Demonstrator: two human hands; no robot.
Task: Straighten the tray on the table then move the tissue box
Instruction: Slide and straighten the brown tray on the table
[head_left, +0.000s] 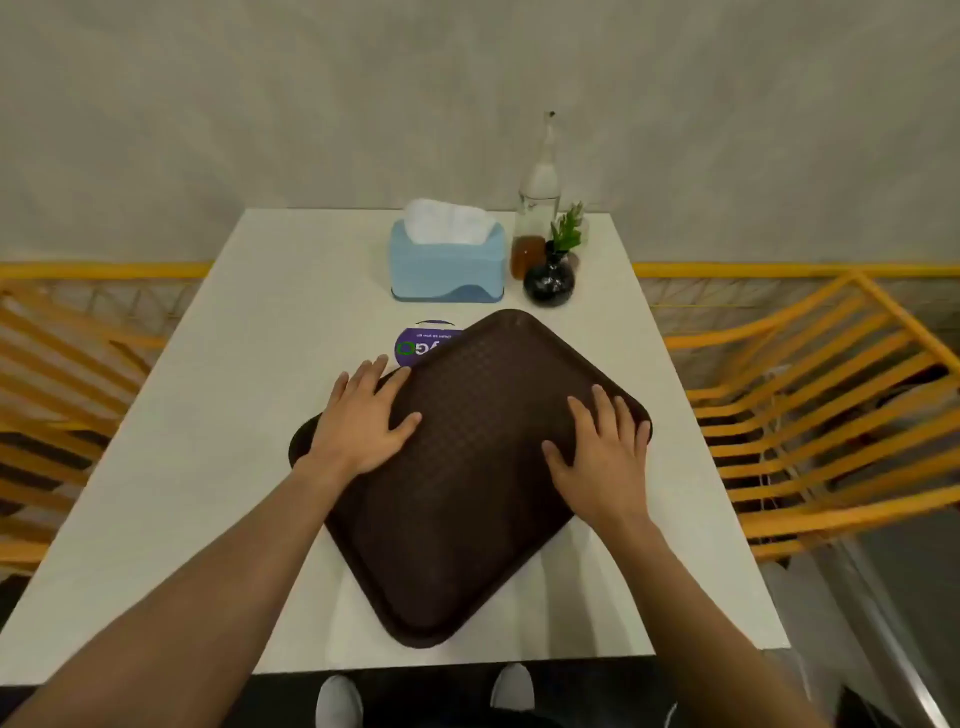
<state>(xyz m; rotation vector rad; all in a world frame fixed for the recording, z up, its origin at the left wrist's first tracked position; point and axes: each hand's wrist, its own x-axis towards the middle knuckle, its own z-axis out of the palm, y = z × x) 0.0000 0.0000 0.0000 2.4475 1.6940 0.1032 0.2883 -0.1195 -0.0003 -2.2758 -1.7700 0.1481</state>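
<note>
A dark brown textured tray lies skewed on the white table, one corner pointing at me and one at the far side. My left hand rests flat on its left corner with fingers spread. My right hand lies flat on its right part near the right corner, fingers apart. Neither hand grips anything. A light blue tissue box with white tissue sticking out stands upright at the far middle of the table, apart from the tray.
A clear glass bottle, a small jar of amber liquid and a black round vase with a green sprig stand right of the tissue box. A purple round sticker shows under the tray's far edge. Yellow slatted chairs flank the table.
</note>
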